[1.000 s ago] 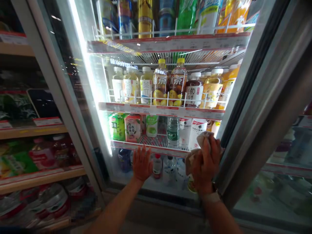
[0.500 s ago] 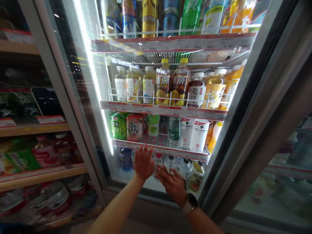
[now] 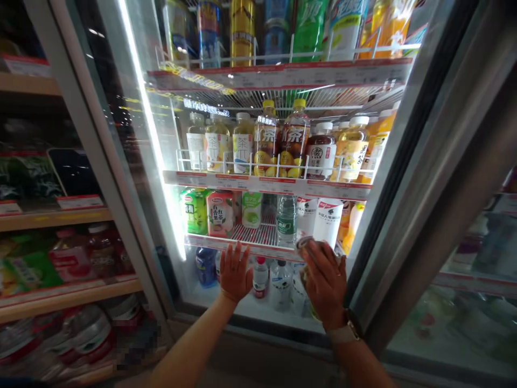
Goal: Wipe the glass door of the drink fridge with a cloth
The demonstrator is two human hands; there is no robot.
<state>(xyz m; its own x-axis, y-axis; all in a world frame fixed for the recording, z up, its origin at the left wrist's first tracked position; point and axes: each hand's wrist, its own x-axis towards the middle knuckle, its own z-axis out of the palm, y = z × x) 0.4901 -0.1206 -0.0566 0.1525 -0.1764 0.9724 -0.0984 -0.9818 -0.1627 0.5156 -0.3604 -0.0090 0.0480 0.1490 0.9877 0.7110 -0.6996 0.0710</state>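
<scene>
My left hand (image 3: 235, 275) lies flat with spread fingers against the glass door (image 3: 238, 310) of a lit drinks cooler, in front of its lower shelf. On the right, my right hand (image 3: 326, 280) presses a crumpled, greyish-brown cloth (image 3: 304, 246) to the same glass. Part of the cloth is hidden under the palm and fingers. A watch (image 3: 353, 325) sits on the right wrist. Behind the glass, close to the hands, stand a small red-capped bottle (image 3: 260, 277), a clear bottle with a dark cap (image 3: 280, 285) and a green-labelled water bottle (image 3: 286, 218).
Rows of bottled tea (image 3: 297, 140) and cans (image 3: 242, 32) fill the upper shelves. A metal door frame (image 3: 420, 178) runs along the right, with another glass door beyond it. To the left are wooden shelves (image 3: 52, 218) with drinks and a dark phone-like panel (image 3: 72, 170).
My right hand has moved right and upward across the glass, away from my left hand, and the cloth now shows at its fingers. My left hand stays nearly in place.
</scene>
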